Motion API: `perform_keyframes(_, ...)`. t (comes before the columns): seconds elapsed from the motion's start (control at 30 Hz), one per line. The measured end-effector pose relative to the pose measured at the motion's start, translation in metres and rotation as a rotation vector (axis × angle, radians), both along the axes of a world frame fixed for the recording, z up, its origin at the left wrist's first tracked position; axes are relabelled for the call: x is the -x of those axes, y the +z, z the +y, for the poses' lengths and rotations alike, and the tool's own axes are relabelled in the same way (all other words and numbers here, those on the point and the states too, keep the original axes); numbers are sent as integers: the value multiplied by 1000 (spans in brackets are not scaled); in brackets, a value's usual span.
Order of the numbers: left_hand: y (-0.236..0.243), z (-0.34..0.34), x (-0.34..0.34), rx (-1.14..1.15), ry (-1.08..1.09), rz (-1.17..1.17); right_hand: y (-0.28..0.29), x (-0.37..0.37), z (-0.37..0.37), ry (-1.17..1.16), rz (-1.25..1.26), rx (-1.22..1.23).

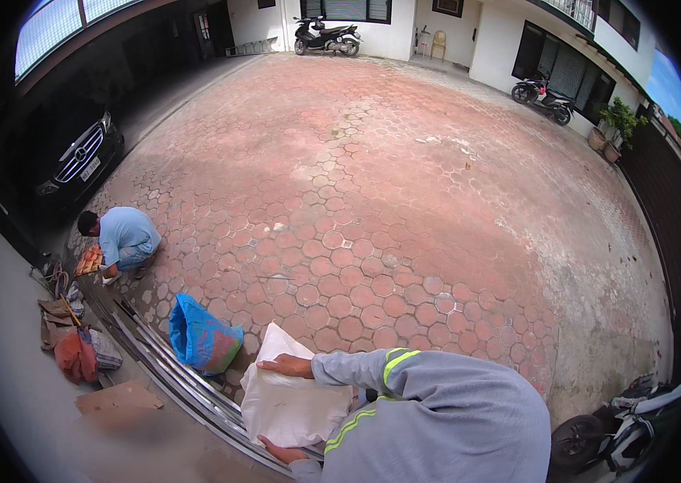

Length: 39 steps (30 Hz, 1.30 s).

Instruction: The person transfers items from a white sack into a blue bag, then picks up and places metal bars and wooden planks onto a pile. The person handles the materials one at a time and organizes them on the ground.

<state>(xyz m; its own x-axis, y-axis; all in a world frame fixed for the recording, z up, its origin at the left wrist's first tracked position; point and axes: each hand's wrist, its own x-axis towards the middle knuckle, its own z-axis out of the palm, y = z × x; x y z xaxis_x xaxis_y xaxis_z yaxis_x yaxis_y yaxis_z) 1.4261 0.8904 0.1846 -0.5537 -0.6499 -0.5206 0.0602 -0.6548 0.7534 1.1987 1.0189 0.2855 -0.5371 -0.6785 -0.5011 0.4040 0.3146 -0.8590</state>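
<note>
- A white, soft woven-cloth sack (296, 406) is in front of the person, between the two hands; whether its base rests on the ground cannot be told.
- The right hand (285, 366) lies along the sack's upper side, fingers pressed together and closed on the cloth, probably because such limp material would fold if loose.
- The left hand (278, 451) grips the near lower edge, some fingers hidden; a hold opposite the right hand likely spreads the cloth and shares any weight.
- A bright blue woven-plastic sack (195, 334) with a green and reddish lower part stands just beside the white one, upright though slumped, presumably propped by its contents.
- Long, thin silvery metal lengths (183, 370) lie side by side near the wall, perhaps so that they leave the red hexagonal paving (405, 241) free for walking.
- Farther off, a co-worker in a light blue shirt (127, 233) squats beside flat orange pieces (89, 259), a posture that brings low things within reach.
</note>
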Motion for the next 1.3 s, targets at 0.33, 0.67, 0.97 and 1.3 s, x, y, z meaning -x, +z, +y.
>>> perform_keyframes(0.33,51,-20,74,3,-476,-33,-28,46,44,-542,-282,381)
perform_keyframes(0.67,29,-73,58,-188,-626,-5,-45,60,160,-413,-206,19)
perform_keyframes(0.97,8,-92,14,-207,-533,75,-85,76,190,-5,79,-374)
perform_keyframes(1.3,3,-73,0,-224,-529,60,-22,50,103,191,662,-312)
